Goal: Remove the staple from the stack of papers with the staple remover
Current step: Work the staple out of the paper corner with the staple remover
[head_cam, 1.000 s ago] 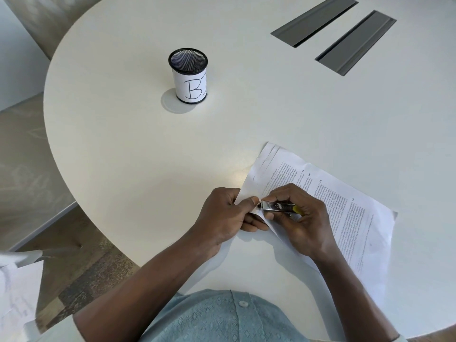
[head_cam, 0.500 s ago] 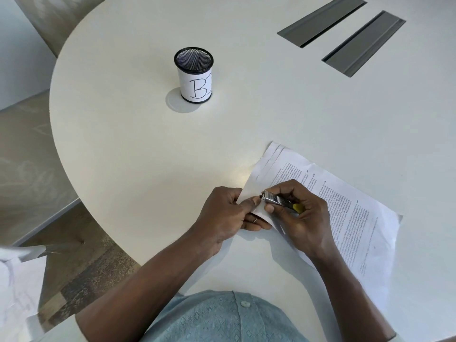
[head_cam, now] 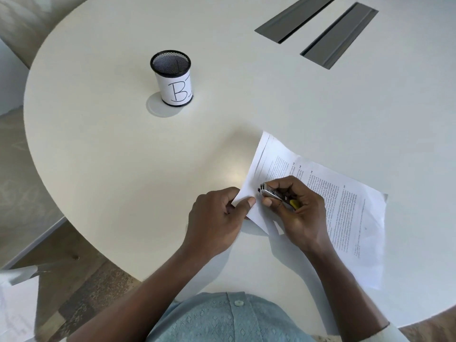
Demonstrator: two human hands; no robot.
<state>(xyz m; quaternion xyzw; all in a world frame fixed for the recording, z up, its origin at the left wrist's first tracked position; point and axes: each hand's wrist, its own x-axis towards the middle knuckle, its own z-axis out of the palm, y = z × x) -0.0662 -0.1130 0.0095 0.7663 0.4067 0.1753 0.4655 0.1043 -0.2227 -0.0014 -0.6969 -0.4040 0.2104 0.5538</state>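
Nearest to the person, the left hand [head_cam: 218, 213] pinches the lifted corner of the stack of papers [head_cam: 345, 206] between thumb and fingers, and the rest of the stack lies flat on the white table [head_cam: 123, 156]. Just beside it, the right hand [head_cam: 299, 211] is closed around the staple remover [head_cam: 272, 192], whose metal nose touches the paper near that corner. The staple itself is too small to see. I think the good way is to keep the corner tight and lever slowly, so the sheets do not tear. Farther away stands 1 mesh cup [head_cam: 172, 77], well apart.
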